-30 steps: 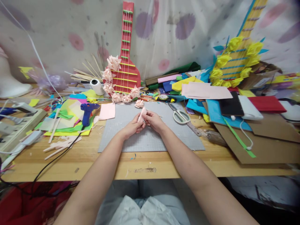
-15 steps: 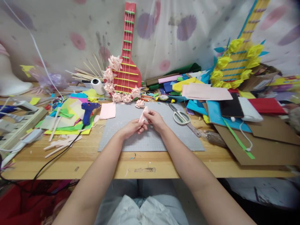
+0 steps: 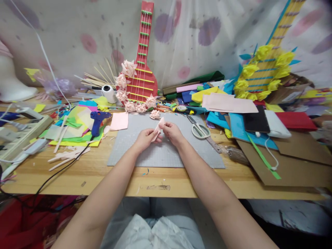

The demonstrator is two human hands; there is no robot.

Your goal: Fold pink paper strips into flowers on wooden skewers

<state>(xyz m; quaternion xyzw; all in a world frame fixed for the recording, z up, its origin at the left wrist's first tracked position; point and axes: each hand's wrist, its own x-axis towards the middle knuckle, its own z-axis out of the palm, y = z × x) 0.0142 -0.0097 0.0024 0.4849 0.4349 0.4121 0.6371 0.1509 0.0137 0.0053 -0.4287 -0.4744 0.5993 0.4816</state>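
We see the pale pink strip [image 3: 159,127] at the centre of the frame, above the grey mat [image 3: 166,159]; the left hand [image 3: 145,139] grips its lower part between thumb and fingers; the right hand [image 3: 172,132] pinches it near the top; we note a pink flower [image 3: 155,114] just beyond, scissors [image 3: 201,131] right of centre, and a blue glue gun [image 3: 96,126] at centre left.
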